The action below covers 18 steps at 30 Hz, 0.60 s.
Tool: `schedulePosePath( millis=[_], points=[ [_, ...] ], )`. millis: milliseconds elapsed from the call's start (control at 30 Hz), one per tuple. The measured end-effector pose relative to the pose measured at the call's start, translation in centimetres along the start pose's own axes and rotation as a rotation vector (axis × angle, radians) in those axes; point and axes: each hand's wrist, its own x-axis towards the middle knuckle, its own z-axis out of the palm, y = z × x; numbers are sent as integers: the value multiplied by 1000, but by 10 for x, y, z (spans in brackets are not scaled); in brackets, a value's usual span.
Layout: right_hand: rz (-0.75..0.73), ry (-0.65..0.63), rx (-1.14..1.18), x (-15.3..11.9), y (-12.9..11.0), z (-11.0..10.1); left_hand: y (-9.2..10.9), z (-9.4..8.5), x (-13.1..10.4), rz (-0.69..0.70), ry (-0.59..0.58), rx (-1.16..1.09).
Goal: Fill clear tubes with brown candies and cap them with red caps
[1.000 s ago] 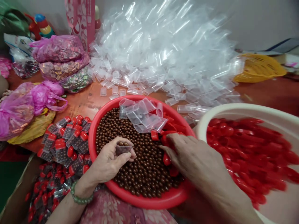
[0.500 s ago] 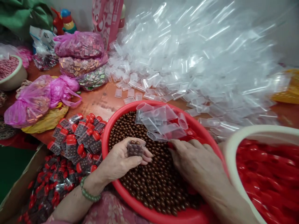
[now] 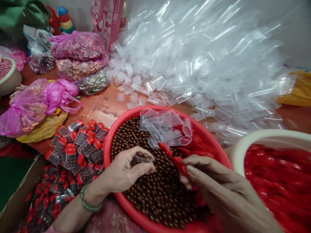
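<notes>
From my end, I see the left hand [image 3: 131,169] gripping a small clear plastic case [image 3: 145,160], open end up, likely so its round brown beads [image 3: 140,155] stay in; the right hand [image 3: 216,183] has its fingers pinching a glossy red plastic piece [image 3: 179,165] above the red plastic basin [image 3: 108,147], which holds loose beads [image 3: 150,194] and clear cases [image 3: 171,120].

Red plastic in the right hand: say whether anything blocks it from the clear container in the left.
Nothing visible: between the red plastic in the right hand and the clear container in the left hand is open space above the brown beads.
</notes>
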Motion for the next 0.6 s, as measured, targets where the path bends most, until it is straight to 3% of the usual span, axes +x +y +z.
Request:
schedulePosePath(
  millis=[100,167,333,600],
  points=[
    [111,7,360,5,-2,11,2,1,1,1,53,73],
    [116,-15,477,10,-5,16,1,2,3,34,76,120],
    [84,-83,520,13,-9,22,0,6,9,35,136,94],
    [128,-26,549,8,-7,29,-3,2,17,84,194,95]
  ],
)
